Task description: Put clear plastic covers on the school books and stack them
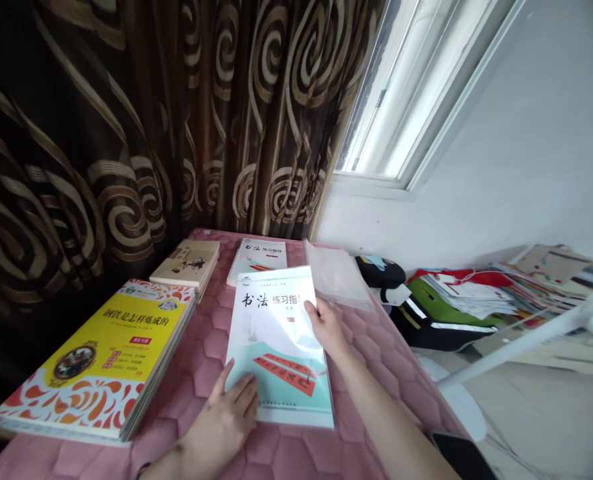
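A calligraphy workbook [276, 333] with a white and teal cover and a red band is in both my hands, in front of me over the pink quilted surface. Glare on its cover suggests a clear plastic jacket. My right hand [329, 327] grips its right edge, thumb on the front and the other fingers partly hidden. At the lower left edge, my left hand [229, 413] holds the book with its fingers bent over the cover. Just behind lies a similar calligraphy workbook [263, 253]. To its right rests a clear plastic sleeve [336, 273].
A stack topped by a yellow book [121, 340] stands at left, with a smaller beige book stack [186, 263] behind it. Patterned curtains [226, 120] hang along the back. Right of the pink surface [206, 360] are a green and black bag [436, 307], papers and a white lamp arm [526, 340].
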A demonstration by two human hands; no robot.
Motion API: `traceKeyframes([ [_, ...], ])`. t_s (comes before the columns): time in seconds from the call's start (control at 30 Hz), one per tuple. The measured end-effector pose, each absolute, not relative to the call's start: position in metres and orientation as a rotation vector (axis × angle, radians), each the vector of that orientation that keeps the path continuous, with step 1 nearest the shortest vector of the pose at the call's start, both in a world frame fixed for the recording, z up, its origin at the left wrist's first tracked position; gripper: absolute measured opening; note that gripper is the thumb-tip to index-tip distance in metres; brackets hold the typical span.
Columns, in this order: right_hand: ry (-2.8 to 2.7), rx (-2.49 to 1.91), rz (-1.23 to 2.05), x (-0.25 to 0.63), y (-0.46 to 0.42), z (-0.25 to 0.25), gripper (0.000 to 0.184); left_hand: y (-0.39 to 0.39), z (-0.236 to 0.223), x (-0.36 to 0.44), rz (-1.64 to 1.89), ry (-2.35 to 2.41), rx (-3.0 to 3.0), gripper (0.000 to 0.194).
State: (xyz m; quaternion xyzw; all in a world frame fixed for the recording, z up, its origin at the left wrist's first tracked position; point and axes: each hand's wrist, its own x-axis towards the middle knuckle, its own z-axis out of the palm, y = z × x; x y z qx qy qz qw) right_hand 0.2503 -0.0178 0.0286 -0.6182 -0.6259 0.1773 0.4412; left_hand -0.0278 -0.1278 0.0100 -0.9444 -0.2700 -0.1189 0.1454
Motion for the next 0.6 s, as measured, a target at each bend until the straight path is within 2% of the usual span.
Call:
traceKeyframes([
  [0.13,-1.548,-1.755,0.378,0.255,0.014,0.032,0.043,-0.103,0.005,-0.015,-0.358,-0.955,-2.739,0.027],
  [0.27,-1.557,-1.884,0.372,0.260,0.042,0.021,0.032,-0.082,0.005,-0.006,-0.445,-1.137,-2.859,0.022],
  [0.4,-1.517,-1.991,0.275,0.258,0.031,0.016,0.025,-0.077,0.001,-0.007,-0.542,-1.214,-2.906,0.024],
  [0.5,-1.640,-1.900,0.073,0.239,-0.009,0.015,0.031,-0.077,-0.003,-0.010,-0.578,-1.232,-2.926,0.026],
  [0.6,-2.074,-1.494,0.149,0.210,-0.062,0.008,0.016,-0.076,-0.006,-0.012,-0.588,-1.232,-2.953,0.028],
])
